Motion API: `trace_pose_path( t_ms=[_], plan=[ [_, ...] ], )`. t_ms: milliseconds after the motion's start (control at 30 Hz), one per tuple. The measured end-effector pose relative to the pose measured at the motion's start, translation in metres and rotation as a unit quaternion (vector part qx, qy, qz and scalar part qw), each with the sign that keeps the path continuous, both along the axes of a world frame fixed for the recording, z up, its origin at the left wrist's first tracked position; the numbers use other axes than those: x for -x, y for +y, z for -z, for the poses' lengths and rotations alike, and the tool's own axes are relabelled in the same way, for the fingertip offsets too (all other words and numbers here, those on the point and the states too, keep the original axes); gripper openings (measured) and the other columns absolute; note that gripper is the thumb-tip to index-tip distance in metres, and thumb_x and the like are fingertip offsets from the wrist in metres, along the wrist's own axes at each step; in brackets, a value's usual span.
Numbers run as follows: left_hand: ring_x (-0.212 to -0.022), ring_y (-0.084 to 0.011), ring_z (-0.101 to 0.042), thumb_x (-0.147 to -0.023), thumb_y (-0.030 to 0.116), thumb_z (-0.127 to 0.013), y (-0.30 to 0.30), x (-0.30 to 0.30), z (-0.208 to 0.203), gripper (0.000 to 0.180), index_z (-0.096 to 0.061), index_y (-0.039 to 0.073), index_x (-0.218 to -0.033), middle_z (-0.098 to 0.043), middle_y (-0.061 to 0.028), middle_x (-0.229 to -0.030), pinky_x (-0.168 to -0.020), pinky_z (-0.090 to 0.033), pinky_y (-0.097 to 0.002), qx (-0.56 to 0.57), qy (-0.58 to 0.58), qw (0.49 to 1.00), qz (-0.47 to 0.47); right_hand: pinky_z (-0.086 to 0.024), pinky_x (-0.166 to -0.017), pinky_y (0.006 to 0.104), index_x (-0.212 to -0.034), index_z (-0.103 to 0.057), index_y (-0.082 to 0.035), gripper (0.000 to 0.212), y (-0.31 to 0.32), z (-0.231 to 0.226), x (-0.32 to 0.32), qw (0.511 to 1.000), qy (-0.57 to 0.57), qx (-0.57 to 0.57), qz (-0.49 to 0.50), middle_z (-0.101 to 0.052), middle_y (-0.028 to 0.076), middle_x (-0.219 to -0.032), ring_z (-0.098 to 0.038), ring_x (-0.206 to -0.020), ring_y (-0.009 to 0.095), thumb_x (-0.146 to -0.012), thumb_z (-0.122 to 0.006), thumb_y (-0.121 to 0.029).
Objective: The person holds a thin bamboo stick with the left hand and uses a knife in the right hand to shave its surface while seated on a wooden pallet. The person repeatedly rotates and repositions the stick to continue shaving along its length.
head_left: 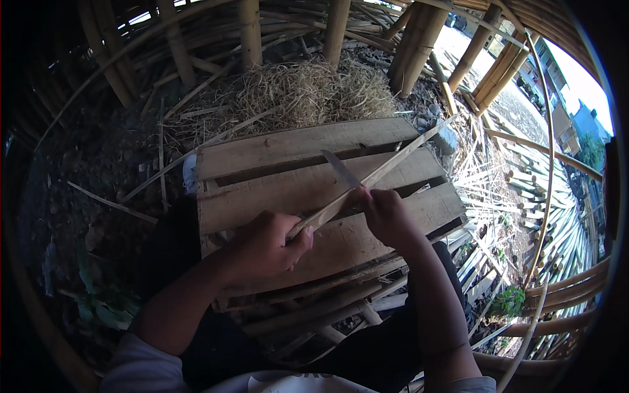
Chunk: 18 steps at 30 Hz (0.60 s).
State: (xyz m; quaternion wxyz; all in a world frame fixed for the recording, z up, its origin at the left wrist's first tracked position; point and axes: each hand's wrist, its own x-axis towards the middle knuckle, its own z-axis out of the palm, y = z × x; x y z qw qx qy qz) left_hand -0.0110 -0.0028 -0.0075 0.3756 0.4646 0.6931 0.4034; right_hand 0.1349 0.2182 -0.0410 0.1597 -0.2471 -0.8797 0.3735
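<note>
My left hand (267,243) is closed around the near end of a long, flat bamboo strip (405,152), which slants up and to the right over a slatted wooden bench (314,171). Farther along that strip, my right hand (389,219) is closed on a knife, its handle hidden in my fingers. The knife's broad blade (340,168) points up and left and crosses the strip right beside my right fingertips. Below both hands are the bench's worn planks, with dark gaps between them.
Behind the bench lies a heap of dry shavings (308,92), before upright bamboo posts (249,33). Many cut bamboo poles (557,223) lie on the ground at the right. Thin strips (111,202) are scattered at the left. A small green plant (510,300) grows at the lower right.
</note>
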Motion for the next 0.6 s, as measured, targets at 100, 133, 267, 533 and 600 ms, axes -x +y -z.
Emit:
trace_pose_path(
  t_ms=[100, 133, 267, 533, 600],
  plan=[
    [-0.058, -0.0143, -0.067, -0.105, 0.026, -0.054, 0.003, -0.002, -0.001, 0.037, -0.064, -0.004, -0.087, -0.065, -0.0075, -0.062, -0.059, -0.055, -0.0334, -0.010, -0.016, 1.000, 0.006, -0.050, -0.060, 0.0486, -0.083, -0.066, 0.006, 0.052, 0.025, -0.029, 0.003, 0.981, -0.127, 0.025, 0.142, -0.061, 0.029, -0.067, -0.062, -0.066, 0.049, -0.108, -0.050, -0.036],
    [-0.058, -0.0143, -0.067, -0.105, 0.026, -0.054, 0.003, -0.003, -0.001, 0.037, -0.064, -0.005, -0.087, -0.064, -0.0075, -0.061, -0.059, -0.055, -0.0333, -0.013, -0.021, 1.000, 0.006, -0.050, -0.060, 0.0492, -0.084, -0.067, 0.006, 0.052, 0.023, -0.034, 0.004, 0.974, -0.140, 0.043, 0.170, -0.061, 0.029, -0.068, -0.063, -0.067, 0.050, -0.108, -0.050, -0.037],
    [-0.058, -0.0101, -0.062, -0.107, 0.024, -0.052, 0.003, -0.002, -0.001, 0.036, -0.062, -0.002, -0.085, -0.061, -0.0036, -0.064, -0.059, -0.053, -0.0301, 0.012, -0.010, 1.000, 0.004, -0.050, -0.067, 0.0529, -0.084, -0.067, 0.007, 0.052, -0.025, -0.005, 0.000, 0.999, -0.020, -0.029, 0.002, -0.062, 0.032, -0.071, -0.064, -0.075, 0.053, -0.107, -0.052, -0.038],
    [-0.058, -0.0075, -0.059, -0.108, 0.024, -0.050, 0.002, -0.004, -0.005, 0.035, -0.061, 0.000, -0.085, -0.058, -0.0006, -0.066, -0.058, -0.050, -0.0276, -0.007, -0.071, 0.997, 0.001, -0.050, -0.064, 0.0536, -0.081, -0.066, 0.006, 0.046, -0.020, -0.009, 0.000, 0.998, 0.018, -0.051, 0.034, -0.063, 0.031, -0.073, -0.064, -0.077, 0.053, -0.105, -0.055, -0.032],
    [-0.058, -0.0075, -0.059, -0.108, 0.024, -0.049, 0.000, -0.001, -0.002, 0.035, -0.061, 0.000, -0.085, -0.058, -0.0007, -0.067, -0.058, -0.050, -0.0275, 0.009, -0.035, 0.999, 0.014, -0.050, -0.064, 0.0536, -0.080, -0.066, 0.006, 0.048, -0.007, -0.005, -0.001, 0.999, 0.002, -0.047, 0.013, -0.063, 0.031, -0.072, -0.065, -0.077, 0.052, -0.105, -0.054, -0.033]
  ],
)
